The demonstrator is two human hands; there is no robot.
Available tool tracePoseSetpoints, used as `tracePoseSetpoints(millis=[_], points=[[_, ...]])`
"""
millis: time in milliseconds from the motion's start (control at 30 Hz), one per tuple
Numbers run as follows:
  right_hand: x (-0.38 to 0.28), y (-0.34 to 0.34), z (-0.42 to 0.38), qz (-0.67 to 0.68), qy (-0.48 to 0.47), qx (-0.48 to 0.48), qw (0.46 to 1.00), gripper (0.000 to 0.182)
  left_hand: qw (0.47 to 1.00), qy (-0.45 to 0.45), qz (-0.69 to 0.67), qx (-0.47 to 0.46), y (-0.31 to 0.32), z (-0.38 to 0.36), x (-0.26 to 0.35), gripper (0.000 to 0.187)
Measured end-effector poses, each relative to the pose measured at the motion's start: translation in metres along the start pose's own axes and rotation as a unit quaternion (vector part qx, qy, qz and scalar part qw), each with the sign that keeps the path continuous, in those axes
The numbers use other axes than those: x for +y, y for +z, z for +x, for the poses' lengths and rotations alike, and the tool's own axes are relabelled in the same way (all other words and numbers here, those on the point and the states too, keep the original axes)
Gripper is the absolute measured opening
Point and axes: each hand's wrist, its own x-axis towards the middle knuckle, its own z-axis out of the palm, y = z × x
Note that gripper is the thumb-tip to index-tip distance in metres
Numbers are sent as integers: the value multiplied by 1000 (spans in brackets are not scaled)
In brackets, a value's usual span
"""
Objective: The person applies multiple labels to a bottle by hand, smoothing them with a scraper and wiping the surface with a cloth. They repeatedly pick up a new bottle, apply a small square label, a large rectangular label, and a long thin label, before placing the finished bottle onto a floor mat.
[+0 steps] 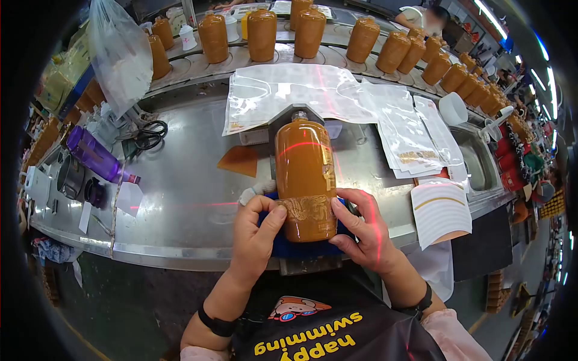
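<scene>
A glossy brown bottle [304,174] lies in front of me with its neck pointing away, resting at a dark angular holder [282,114]. A raised patterned band [301,209] crosses its lower part. My left hand [257,231] presses thumb and fingers on the band's left end. At the right side of the bottle, my right hand [364,231] touches the band's other end, thumb and fingers apart around the edge. Blue material [282,245] shows under the bottle. Beside my left fingers lies a whitish cloth [256,191].
Brown bottles [262,36] stand along a curved conveyor [241,57] at the back. Transfer sheets [301,90] lie behind the holder. Black scissors [150,135] and a purple bottle [93,153] are left; a striped sheet [441,210] and a sink [475,159] are right. A person [424,19] is across.
</scene>
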Motion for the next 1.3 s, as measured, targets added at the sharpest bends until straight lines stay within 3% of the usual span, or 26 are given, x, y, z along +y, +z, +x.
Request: tracePoseSetpoints(millis=[100,133,200,300,400,500,567,667,800,933,1033,1067,1167,1267,1300], points=[[-2,-1,0,-3,3,0,1000,66,999,-31,22,29,-6,-2,-5,14],[-2,-1,0,-5,2,0,1000,66,983,67,162,59,-5,-5,-3,16],[0,0,0,-8,-1,2,1000,66,862,255,425,109,2,-14,13,26],[-2,1,-2,1,22,-6,1000,65,751,365,545,-75,34,-25,43,49],[-1,1,-1,-2,9,-7,1000,64,737,362,570,-37,29,-26,24,62],[1,4,-3,4,16,-2,1000,65,799,300,521,-1,13,-34,8,63],[1,3,-4,5,14,-3,1000,66,808,273,523,0,6,-35,4,69],[0,2,-3,2,10,-2,1000,66,797,256,547,3,13,-31,15,80],[-1,0,-5,-21,15,2,1000,65,769,325,550,-19,26,-13,23,84],[-3,-2,1,-28,-23,17,999,64,890,258,371,-68,0,-14,-1,80],[0,-5,2,-38,-40,20,998,63,887,218,406,-42,12,-20,7,89],[-1,-5,2,-38,-39,22,998,62,808,301,506,-16,19,-16,15,93],[0,-6,3,-42,-36,25,998,61,828,264,492,-54,11,-12,3,98],[5,-12,-2,-53,-26,31,998,60,890,210,397,-83,-4,-11,-8,99],[8,-14,-3,-57,-20,32,998,59,877,219,422,-76,-2,-12,-5,97]])
